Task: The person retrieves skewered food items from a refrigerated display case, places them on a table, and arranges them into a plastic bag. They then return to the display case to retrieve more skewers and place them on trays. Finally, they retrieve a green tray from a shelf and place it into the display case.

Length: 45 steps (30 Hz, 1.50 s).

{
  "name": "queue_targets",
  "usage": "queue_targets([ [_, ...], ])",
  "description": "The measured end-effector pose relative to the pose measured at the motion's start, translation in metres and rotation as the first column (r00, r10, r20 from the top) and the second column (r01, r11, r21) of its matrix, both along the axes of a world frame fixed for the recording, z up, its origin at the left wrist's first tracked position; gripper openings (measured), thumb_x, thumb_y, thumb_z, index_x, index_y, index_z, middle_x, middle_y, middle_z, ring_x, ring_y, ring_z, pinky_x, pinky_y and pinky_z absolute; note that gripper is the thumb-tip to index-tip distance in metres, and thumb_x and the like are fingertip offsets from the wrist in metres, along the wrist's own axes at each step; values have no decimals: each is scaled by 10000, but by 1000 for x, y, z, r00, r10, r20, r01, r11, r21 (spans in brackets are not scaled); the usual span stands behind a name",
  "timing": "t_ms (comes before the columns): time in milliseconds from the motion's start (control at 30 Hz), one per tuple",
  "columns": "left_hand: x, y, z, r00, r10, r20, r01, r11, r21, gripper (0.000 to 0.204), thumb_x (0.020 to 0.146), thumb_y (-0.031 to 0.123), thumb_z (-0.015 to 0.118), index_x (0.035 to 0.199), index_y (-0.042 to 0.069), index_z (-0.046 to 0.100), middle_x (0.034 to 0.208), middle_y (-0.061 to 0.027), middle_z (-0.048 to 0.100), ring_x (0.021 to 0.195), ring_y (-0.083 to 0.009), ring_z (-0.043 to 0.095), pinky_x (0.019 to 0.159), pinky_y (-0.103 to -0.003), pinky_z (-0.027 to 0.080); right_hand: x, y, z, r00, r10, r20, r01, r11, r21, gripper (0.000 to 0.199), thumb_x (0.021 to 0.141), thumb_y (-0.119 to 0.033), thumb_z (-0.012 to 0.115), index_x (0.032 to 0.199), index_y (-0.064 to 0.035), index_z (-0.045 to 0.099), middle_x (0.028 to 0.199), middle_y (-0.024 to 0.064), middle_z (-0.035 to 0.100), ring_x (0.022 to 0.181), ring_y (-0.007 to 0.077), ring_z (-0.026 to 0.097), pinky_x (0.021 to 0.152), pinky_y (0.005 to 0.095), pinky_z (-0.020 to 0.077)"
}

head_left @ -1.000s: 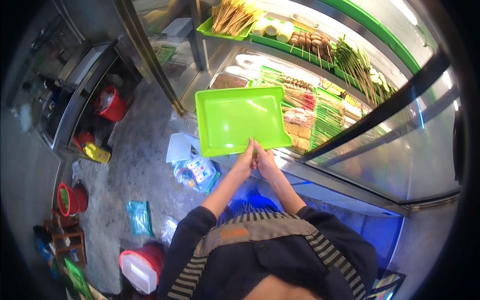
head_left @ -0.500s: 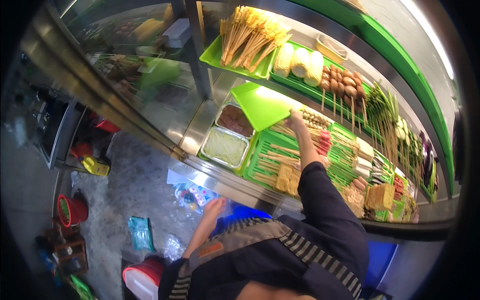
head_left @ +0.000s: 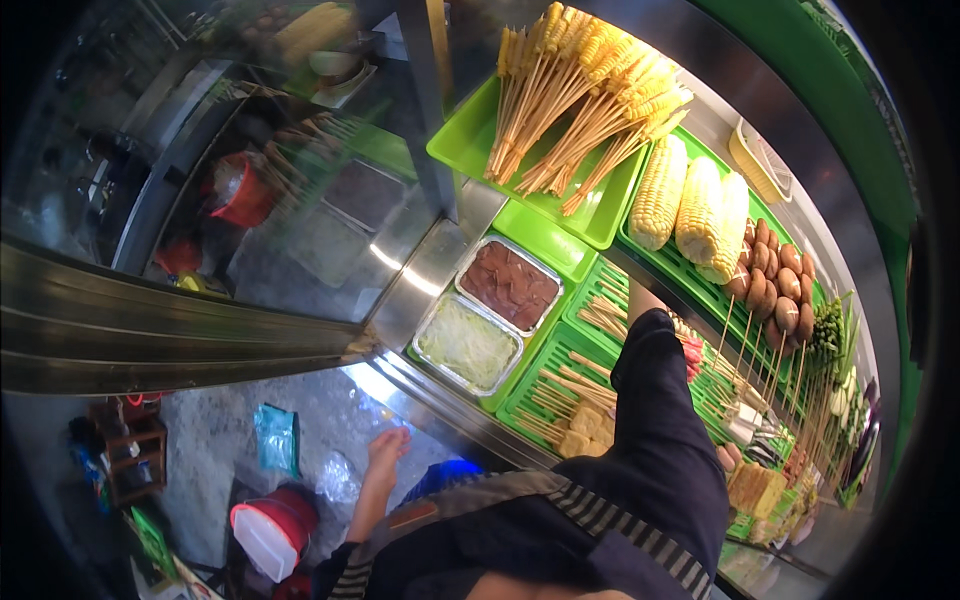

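My right forearm (head_left: 645, 300) reaches over the lower counter, and the hand itself is hidden behind the upper shelf's trays. Nearest to it are a lime tray (head_left: 465, 150) of skewered baby corn (head_left: 610, 70) above and skewers (head_left: 600, 315) on a green rack below. My left hand (head_left: 386, 447) hangs low beside the counter edge, its fingers loosely curled with nothing seen in them. Two foil trays stand side by side left of my right arm: one holds dark brown slices (head_left: 508, 285), the other pale shreds (head_left: 468, 345). Fried tofu skewers (head_left: 588, 430) lie next to my right sleeve.
Corn cobs (head_left: 700, 210), mushroom skewers (head_left: 780, 285) and green vegetables (head_left: 835, 340) line the upper shelf. A steel-framed glass panel (head_left: 300, 240) bounds the counter's left end. On the floor stands a red bucket (head_left: 300, 515) with a white lid; a teal packet (head_left: 277, 440) lies nearby.
The lime green tray in my right hand has gone out of sight, and that hand has passed behind the upper shelf. The view has shifted closer to the counter's left end.
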<state>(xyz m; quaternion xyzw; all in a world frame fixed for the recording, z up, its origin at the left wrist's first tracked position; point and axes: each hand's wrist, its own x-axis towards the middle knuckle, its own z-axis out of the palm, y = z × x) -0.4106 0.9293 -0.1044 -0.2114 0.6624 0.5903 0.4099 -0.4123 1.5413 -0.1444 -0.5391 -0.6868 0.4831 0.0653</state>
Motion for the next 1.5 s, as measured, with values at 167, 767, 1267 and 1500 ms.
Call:
queue_targets([
  [167, 4, 8, -8, 998, -58, -5, 58, 998, -11, 204, 807, 167, 527, 938, 17, 571, 889, -71, 579, 835, -160, 545, 701, -294, 442, -18, -34, -7, 939, 294, 179, -343, 851, 398, 283, 839, -307, 431, 855, -50, 550, 701, 124, 564, 601, 271, 532, 565, 382, 433],
  [767, -11, -12, -88, 993, -104, -59, 109, 989, 104, 188, 809, 148, 531, 924, 2, 556, 865, -91, 582, 799, -191, 564, 662, -303, 471, -50, -181, 46, 837, 507, 207, -544, 727, 420, 493, 833, -384, 380, 727, 50, 591, 775, 241, 575, 773, 367, 554, 685, 437, 434],
  [1267, -10, -28, -22, 973, -219, -66, 229, 920, 317, 225, 839, 157, 495, 984, -14, 507, 927, -110, 558, 847, -217, 557, 700, -338, 469, 11, -294, 67, 835, 523, 174, -520, 642, 564, 239, 801, -214, 414, 949, -95, 559, 734, 193, 575, 627, 336, 564, 602, 432, 449],
  [1500, -3, -30, -11, 872, -432, -229, 488, 807, 334, 241, 854, 181, 475, 999, -6, 520, 944, -95, 556, 856, -182, 544, 710, -305, 467, 98, -348, 228, 924, 379, 50, -313, 673, 670, 303, 805, -254, 474, 994, -22, 521, 727, 216, 568, 652, 351, 564, 616, 423, 454],
])
